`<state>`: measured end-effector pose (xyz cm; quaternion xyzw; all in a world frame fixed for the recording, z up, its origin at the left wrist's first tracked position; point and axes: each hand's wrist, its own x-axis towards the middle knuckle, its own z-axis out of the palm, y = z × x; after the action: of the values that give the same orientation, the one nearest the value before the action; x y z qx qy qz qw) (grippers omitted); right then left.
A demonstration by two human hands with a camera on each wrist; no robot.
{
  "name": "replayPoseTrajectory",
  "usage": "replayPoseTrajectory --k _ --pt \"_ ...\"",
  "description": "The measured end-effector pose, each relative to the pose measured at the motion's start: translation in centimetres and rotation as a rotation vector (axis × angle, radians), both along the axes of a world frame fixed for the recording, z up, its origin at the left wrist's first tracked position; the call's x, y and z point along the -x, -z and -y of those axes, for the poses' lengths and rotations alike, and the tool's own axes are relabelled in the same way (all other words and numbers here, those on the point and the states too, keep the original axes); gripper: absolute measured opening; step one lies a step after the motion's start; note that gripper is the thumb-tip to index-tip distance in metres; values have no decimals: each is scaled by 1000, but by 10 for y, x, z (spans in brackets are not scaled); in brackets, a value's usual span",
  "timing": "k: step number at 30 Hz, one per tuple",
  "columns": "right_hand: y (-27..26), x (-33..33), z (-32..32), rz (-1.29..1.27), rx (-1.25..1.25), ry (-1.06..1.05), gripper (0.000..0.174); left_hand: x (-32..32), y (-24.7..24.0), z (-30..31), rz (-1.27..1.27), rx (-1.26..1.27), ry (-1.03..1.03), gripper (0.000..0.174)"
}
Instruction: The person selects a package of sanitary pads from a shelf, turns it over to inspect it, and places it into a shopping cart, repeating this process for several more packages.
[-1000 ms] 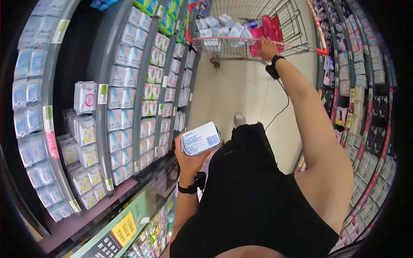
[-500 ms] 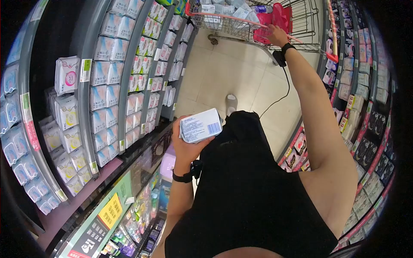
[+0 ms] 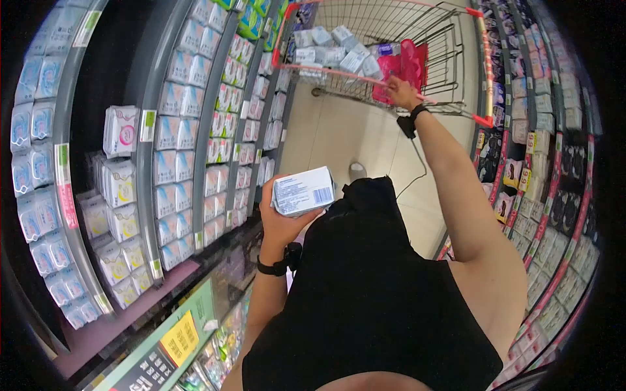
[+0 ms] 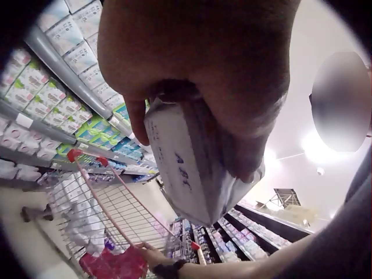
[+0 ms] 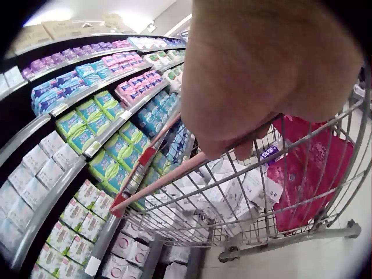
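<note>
In the head view the left hand (image 3: 280,218) holds up a white and pale blue package (image 3: 303,191) with a barcode, thumb and fingers round its sides. The left wrist view shows the same package (image 4: 186,163) gripped from above, with letters on one side. The right hand (image 3: 404,93) is curled on the handle bar (image 3: 352,77) of a wire shopping cart, seen closer in the right wrist view, where the hand (image 5: 261,75) covers part of the bar (image 5: 168,179). Several white packages (image 3: 352,61) and a red-pink item (image 3: 411,62) lie in the cart.
Shelves of packs (image 3: 176,133) run along the left, with a green sign (image 3: 163,345) near the lower left. More stocked shelves (image 3: 544,189) line the right. Pale floor tiles (image 3: 326,133) and a shoe (image 3: 357,171) show between them.
Compared with half a second ago, the cart and the right hand sit lower in the head view, and the shelves have shifted. The left hand keeps its hold on the package.
</note>
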<state>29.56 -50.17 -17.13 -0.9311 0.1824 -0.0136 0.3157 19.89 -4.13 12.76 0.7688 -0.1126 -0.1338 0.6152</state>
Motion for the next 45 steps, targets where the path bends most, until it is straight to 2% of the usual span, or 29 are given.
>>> replayPoseTrajectory --k 5,8,12,18,24,27,30,31,33,34,37,39,41,42,44,45 --pt "-8 34 -37 -24 -19 65 23 -3 -3 -21 41 41 57 85" --pt "-12 46 -51 -173 -85 72 25 -3 -6 -36 71 22 67 87" --pt "-3 65 -67 -33 -46 48 15 -2 -2 -57 108 18 74 88" --pt "31 87 -69 -12 -163 66 17 1 -5 -85 119 46 46 88" --pt "11 103 -85 -11 -42 39 18 3 3 -108 150 136 20 82" --pt "13 102 -80 -3 -194 26 20 5 8 -117 169 152 42 78" --pt "24 94 -65 -51 -331 -64 29 11 10 -125 194 158 29 77" --pt "3 92 -82 -124 -50 -24 38 12 9 -128 207 159 18 77" --pt "-80 94 -155 -242 510 60 58 15 4 -136 212 131 -20 77" --pt "-111 82 -182 -320 466 -7 81 17 5 -140 201 144 -44 77" --pt "-131 50 -221 -39 46 -633 82 24 4 -149 144 200 -106 77" --pt "-184 41 -275 -274 -660 -759 80 30 2 -152 127 219 -134 77" --pt "-247 36 -325 -229 -913 -996 76 31 0 -155 157 212 -148 78" --pt "-267 33 -341 -190 -1027 -1096 76 32 1 -156 141 236 -164 83" --pt "-296 27 -366 -101 -1260 -1296 76 33 0 -161 179 265 -204 83" --pt "-310 25 -374 -83 -1174 -1323 76 33 0 -164 197 280 -224 83"
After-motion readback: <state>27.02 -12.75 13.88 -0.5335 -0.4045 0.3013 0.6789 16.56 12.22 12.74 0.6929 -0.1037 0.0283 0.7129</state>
